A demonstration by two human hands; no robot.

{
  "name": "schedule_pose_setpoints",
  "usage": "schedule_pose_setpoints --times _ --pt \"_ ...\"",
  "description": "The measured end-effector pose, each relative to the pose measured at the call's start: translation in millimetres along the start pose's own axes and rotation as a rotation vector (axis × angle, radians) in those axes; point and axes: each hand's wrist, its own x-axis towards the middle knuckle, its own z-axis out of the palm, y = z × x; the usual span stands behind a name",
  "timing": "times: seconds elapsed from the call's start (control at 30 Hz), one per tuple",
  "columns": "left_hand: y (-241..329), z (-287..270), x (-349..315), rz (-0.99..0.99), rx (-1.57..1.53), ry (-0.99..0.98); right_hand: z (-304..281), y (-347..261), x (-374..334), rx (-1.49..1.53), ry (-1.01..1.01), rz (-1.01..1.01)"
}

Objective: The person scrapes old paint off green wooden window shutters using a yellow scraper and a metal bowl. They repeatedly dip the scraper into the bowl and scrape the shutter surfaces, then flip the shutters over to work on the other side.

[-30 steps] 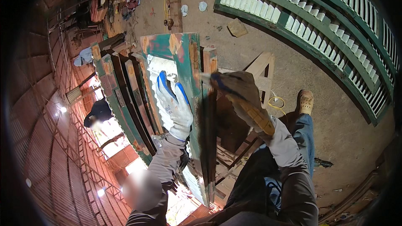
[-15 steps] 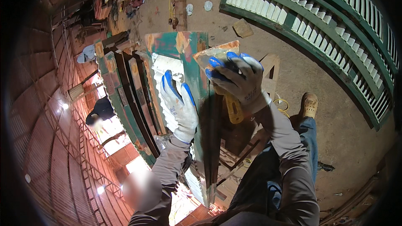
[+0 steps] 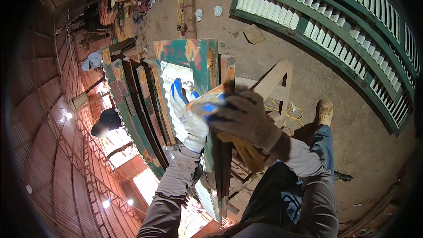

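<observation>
In front of me stands a green shutter [image 3: 203,64] with white slats, its paint worn to bare wood and reddish patches. My left hand [image 3: 190,125], in a white glove with blue fingertips, lies against the slats with its fingers stretched out. My right hand [image 3: 244,117], gloved alike and slightly blurred, grips a putty knife [image 3: 247,153] with a yellow handle. The knife's wide blade bears orange-brown residue and reaches across in front of my left hand's fingers. Whether the blade touches the shutter cannot be seen.
More worn green shutter panels [image 3: 132,105] lean close at the left. Large green louvred shutters [image 3: 304,22] lie at the far right. A wooden trestle [image 3: 275,79] and a yellow cord [image 3: 296,113] are beyond my right hand. Another person [image 3: 108,121] is at the left.
My right hand has moved left and toward me with the putty knife, bringing the blade over beside my left hand. My left hand stays on the slats.
</observation>
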Motion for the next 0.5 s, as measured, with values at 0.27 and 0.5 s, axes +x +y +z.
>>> schedule_pose_setpoints --times 0.27,0.5 --pt "19.9 4.5 6.8 -0.011 0.369 0.005 9.0 50.6 12.6 0.352 0.219 0.257" --pt "25.8 0.8 0.0 -0.056 0.339 -0.006 2.0 45.0 11.9 0.382 0.24 0.23"
